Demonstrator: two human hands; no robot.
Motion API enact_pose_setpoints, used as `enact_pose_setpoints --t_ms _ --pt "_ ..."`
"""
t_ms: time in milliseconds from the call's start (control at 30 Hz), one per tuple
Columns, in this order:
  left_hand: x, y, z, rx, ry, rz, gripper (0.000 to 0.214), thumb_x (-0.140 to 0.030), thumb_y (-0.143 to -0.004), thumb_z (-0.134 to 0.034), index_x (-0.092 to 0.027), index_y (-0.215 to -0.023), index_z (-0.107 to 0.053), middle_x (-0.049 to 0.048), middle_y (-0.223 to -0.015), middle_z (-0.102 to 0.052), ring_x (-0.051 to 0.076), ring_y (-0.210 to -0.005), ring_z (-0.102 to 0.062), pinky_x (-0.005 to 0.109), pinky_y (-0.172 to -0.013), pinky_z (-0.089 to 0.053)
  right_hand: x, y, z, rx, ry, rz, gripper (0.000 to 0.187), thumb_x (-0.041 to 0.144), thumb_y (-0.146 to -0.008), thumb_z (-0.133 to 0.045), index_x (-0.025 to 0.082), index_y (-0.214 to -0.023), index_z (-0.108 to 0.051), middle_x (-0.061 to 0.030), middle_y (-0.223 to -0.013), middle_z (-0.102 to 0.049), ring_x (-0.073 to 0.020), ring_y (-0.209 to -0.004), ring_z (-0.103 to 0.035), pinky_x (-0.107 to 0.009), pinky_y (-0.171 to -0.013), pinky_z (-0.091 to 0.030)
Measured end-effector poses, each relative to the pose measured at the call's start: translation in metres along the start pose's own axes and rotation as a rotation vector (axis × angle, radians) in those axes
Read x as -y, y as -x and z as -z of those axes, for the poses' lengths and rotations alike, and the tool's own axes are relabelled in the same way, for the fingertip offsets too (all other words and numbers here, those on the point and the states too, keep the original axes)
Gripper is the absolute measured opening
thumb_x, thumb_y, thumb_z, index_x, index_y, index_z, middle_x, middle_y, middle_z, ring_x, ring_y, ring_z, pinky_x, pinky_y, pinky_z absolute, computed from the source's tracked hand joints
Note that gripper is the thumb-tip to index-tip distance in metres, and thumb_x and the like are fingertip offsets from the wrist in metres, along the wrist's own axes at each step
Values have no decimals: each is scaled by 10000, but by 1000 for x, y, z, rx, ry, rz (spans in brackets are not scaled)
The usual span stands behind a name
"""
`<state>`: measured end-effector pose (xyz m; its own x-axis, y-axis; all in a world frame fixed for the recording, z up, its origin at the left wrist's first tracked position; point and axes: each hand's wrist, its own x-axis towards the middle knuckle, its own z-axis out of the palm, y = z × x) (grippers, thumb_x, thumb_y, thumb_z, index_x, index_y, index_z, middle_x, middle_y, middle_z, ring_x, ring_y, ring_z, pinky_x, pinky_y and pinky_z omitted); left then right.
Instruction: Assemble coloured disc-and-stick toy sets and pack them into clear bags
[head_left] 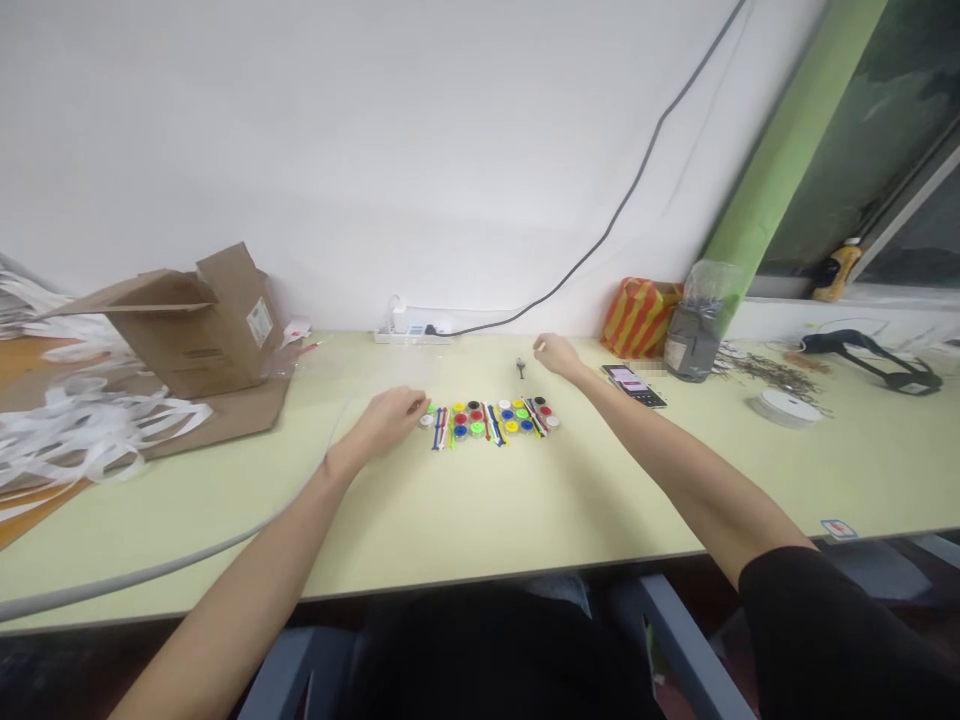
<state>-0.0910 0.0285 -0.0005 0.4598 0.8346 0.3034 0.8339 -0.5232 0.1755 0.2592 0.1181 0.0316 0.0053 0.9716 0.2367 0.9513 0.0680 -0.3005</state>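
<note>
A cluster of small coloured round caps and thin coloured sticks (pixel 491 420) lies in rows on the pale green table (pixel 487 510). My left hand (pixel 390 418) rests at the cluster's left end, fingers curled, its fingertips beside a green piece. My right hand (pixel 556 353) is behind the cluster to the right, fingers pinched on a small pale item I cannot make out. A small dark object (pixel 520 367) lies just left of that hand.
An open cardboard box (pixel 199 320) and white strips (pixel 82 430) are at left. A power strip (pixel 416 330) with a cable sits by the wall. A phone (pixel 636 385), striped bag (pixel 640 317), grey jar (pixel 694 335), tape roll (pixel 784 408) and black strap (pixel 874 360) are at right.
</note>
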Motion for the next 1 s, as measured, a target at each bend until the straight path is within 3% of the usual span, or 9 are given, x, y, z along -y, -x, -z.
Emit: enact_pose_setpoints --t_ms 200,333,467,533,633,733,833,933,1000 --pt "-3 0 -2 -2 41 -13 356 -367 -962 -394 -218 -647 -469 47 -671 -566 190 -618 -486 322 -613 -277 3 0 -38 47 -5 -16 489 311 -970 -511 130 -1425 -494 -198 -1291 -640 -273 -1190 -611 -316 -971 -439" --pt "-4 -1 -2 -50 -25 28 375 -386 -979 -364 -218 -666 -483 55 -684 -565 196 -642 -509 322 -619 -284 15 -1 -54 74 -22 -29 425 265 -942 -532 161 -1353 -556 -212 -1302 -615 -296 -1173 -618 -351 -960 -455" --pt "-4 -1 1 -123 -51 55 384 -386 -988 -351 -218 -665 -473 57 -691 -570 202 -678 -526 318 -641 -307 15 2 -47 69 -78 -51 288 147 -853 -582 133 -1127 -670 -209 -1175 -672 -294 -1104 -639 -341 -917 -470" --pt "-5 -1 2 -150 -44 67 381 -380 -987 -357 -217 -664 -476 50 -691 -559 197 -674 -517 318 -645 -317 16 3 -36 37 -129 -57 280 144 -834 -595 132 -1101 -677 -194 -1149 -688 -284 -1097 -637 -327 -903 -473" --pt "-12 0 2 -192 51 49 330 -372 -995 -364 -211 -769 -544 37 -754 -577 183 -706 -527 306 -673 -358 26 12 -19 -27 -222 -46 279 221 -913 -515 142 -1135 -663 -159 -1147 -695 -235 -1048 -656 -292 -854 -489" --pt "-28 1 -1 -252 195 -38 255 -372 -1002 -401 -213 -1101 -574 29 -886 -605 175 -798 -561 294 -766 -421 46 39 -14 -12 -414 39 333 310 -988 -402 184 -1184 -639 -81 -1050 -716 -136 -809 -690 -210 -657 -494" --pt "-49 1 -5 -297 235 -153 399 -392 -984 -487 -223 -1344 -463 69 -1089 -588 200 -970 -574 328 -901 -454 69 80 -22 138 -974 201 335 402 -941 -519 149 -1097 -674 -84 -960 -701 -132 -704 -670 -189 -497 -437" --pt "-65 0 -8 -330 232 -223 448 -408 -969 -539 -244 -1377 -458 118 -1308 -519 256 -1226 -508 389 -1036 -420 86 118 -32 204 -1209 258 368 494 -891 -602 148 -973 -697 -32 -765 -670 -102 -547 -585 -199 -484 -440" --pt "-69 0 -9 -292 268 -255 369 -398 -983 -523 -246 -1319 -517 115 -1296 -535 253 -1225 -517 393 -1037 -425 92 135 -36 200 -1284 269 418 557 -880 -603 150 -922 -686 -9 -680 -640 -95 -496 -538 -213 -484 -445"
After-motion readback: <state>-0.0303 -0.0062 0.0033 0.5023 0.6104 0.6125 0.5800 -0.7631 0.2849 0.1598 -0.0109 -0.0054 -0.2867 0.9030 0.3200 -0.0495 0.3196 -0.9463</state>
